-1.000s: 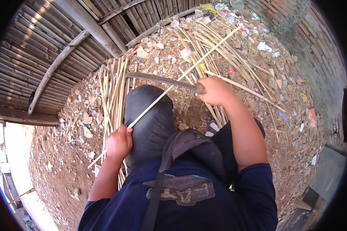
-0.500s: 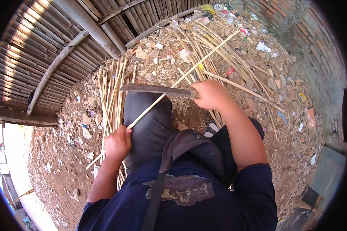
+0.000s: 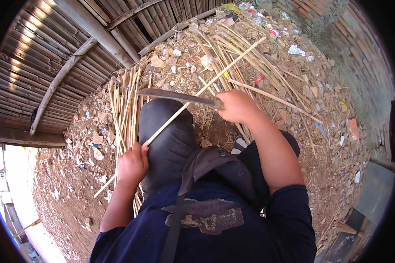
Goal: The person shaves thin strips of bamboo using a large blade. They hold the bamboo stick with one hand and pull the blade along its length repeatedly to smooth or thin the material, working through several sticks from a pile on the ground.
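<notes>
Because the long bamboo strip (image 3: 184, 109) runs diagonally from lower left toward upper centre across my dark-trousered knee (image 3: 166, 131), I see the left hand (image 3: 132, 164) curled tight round its lower end for steadiness while the right hand (image 3: 237, 106), fingers wrapped shut on the handle, lays the knife (image 3: 175, 95) flat across it, beside the bundle of split canes (image 3: 125, 105)

There are two bare hands, the left hand (image 3: 132, 164) and the right hand (image 3: 235, 106), one long pale bamboo strip (image 3: 197, 94), one dark curved metal blade (image 3: 175, 95), and too many loose bamboo strips (image 3: 123, 101) to count.
</notes>
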